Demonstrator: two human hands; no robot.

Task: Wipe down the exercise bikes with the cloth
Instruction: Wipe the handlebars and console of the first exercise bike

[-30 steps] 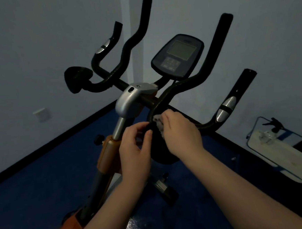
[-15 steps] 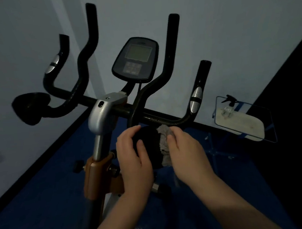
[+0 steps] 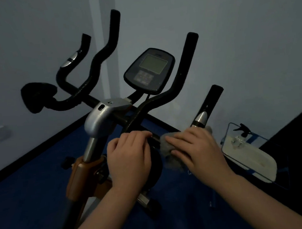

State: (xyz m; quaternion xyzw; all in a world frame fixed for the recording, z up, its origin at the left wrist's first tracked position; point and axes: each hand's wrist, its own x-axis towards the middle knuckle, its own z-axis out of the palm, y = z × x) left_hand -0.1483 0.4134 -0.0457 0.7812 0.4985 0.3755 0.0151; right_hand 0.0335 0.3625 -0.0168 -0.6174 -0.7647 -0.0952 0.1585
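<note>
Right fingers (image 3: 180,141): extended flat, pressing the cloth (image 3: 169,146) onto the handlebar (image 3: 179,76).
Right hand (image 3: 196,150): palm down over the grey cloth; cloth edges show at the fingertips, beyond the knuckles and under the palm.
Left fingers (image 3: 135,136): curled over the black crossbar beside the cloth; whether they close fully round it cannot be told.
Left hand (image 3: 130,163): knuckles up, just beside the right hand, near the silver stem clamp (image 3: 100,118).
Cloth location: on the lower right section of the handlebar, below the silver pulse sensor (image 3: 201,118).
Exercise bike (image 3: 82,174): 4 upright black grips, orange frame panel, silver post.
Console (image 3: 149,71): dark oval housing, grey screen, keypad below, mounted between the 2 inner grips.
Elbow pad (image 3: 36,96): black, at the left end of the bar.
Floor (image 3: 26,196): blue, black skirting along the walls.
Tray (image 3: 249,153): white, at right on the floor, with a spray bottle (image 3: 241,134) on it.
</note>
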